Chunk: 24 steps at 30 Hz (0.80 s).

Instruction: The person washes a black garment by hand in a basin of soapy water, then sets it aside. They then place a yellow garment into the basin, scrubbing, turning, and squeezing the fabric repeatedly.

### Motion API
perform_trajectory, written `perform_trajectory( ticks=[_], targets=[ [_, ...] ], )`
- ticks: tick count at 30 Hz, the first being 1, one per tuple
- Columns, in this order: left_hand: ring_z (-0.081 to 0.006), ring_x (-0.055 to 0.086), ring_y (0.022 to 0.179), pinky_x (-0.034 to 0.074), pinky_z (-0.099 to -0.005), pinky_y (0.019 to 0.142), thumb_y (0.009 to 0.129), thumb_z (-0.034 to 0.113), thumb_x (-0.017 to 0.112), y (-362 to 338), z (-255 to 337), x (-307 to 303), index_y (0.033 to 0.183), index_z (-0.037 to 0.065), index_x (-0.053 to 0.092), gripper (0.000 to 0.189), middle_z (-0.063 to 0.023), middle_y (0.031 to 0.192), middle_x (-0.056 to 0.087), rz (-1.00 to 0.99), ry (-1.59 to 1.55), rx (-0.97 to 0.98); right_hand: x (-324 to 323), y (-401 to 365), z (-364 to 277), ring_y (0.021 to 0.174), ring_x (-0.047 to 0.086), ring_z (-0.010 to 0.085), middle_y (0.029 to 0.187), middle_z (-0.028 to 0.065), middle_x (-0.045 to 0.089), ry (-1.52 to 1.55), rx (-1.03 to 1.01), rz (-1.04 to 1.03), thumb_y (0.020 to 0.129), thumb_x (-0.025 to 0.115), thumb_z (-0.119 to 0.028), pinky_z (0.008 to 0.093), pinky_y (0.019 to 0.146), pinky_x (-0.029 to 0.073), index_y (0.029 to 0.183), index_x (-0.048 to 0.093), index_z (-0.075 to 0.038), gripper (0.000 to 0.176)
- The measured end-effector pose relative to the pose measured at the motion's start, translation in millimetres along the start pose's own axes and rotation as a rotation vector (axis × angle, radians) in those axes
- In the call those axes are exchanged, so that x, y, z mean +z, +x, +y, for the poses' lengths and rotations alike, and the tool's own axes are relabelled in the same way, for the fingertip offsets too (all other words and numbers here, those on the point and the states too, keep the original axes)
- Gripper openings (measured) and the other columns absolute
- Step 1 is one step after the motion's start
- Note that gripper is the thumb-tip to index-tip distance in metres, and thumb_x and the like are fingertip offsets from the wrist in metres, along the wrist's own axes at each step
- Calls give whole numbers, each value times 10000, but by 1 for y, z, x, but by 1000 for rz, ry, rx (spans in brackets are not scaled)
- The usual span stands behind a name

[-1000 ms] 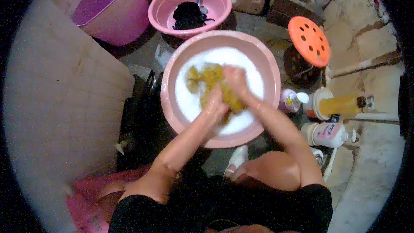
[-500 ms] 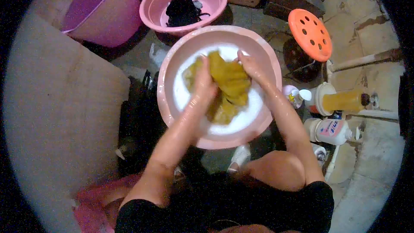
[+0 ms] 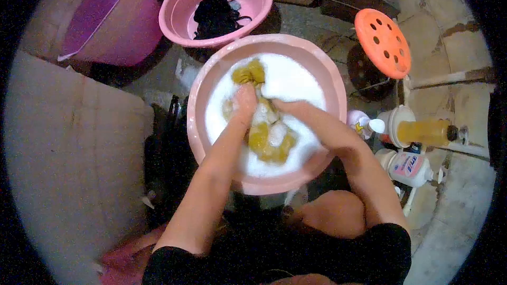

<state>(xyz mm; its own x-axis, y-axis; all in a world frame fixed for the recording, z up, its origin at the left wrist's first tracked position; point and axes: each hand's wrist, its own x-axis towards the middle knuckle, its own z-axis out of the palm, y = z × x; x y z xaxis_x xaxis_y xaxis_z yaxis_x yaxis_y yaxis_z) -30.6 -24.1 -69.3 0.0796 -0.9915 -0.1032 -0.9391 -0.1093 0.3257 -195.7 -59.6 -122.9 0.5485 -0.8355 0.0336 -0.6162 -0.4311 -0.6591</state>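
Head view: the left hand point(image 3: 244, 101) was curled shut around yellow cloth point(image 3: 257, 138) amid suds point(image 3: 298, 79) inside the basin point(image 3: 337, 82); the right hand point(image 3: 289, 108) met it, its openness unclear. Beyond the basin sat a tub point(image 3: 168, 13).

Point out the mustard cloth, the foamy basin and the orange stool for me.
Mustard cloth point(image 3: 248, 73): head view, its bunched far end, above the foam.
Foamy basin point(image 3: 194, 111): head view, left rim.
Orange stool point(image 3: 385, 41): head view, middle of its holed seat.
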Motion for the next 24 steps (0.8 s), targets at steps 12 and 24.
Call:
perform_trajectory(
  ticks=[12, 24],
  targets=[
    [-293, 547, 1030, 474, -423, 853, 854, 603, 484, -30, 16, -61, 1204, 57, 526, 649, -150, 1157, 555, -696, -2042, -455, -93, -50, -214, 1021, 567, 324, 1094, 205, 575, 102, 24, 44, 748, 636, -160, 391, 866, 456, 1134, 501, -26, 430],
    [-198, 561, 924, 473, -372, 814, 890, 502, 505, -47, -1, -55, 1054, 65, 557, 469, -59, 962, 590, -585, -2345, -231, -31, -46, -181, 697, 614, 333, 734, 151, 628, 252, -147, 497, 817, 558, -264, 401, 687, 485, 803, 630, -64, 213]
  ],
)
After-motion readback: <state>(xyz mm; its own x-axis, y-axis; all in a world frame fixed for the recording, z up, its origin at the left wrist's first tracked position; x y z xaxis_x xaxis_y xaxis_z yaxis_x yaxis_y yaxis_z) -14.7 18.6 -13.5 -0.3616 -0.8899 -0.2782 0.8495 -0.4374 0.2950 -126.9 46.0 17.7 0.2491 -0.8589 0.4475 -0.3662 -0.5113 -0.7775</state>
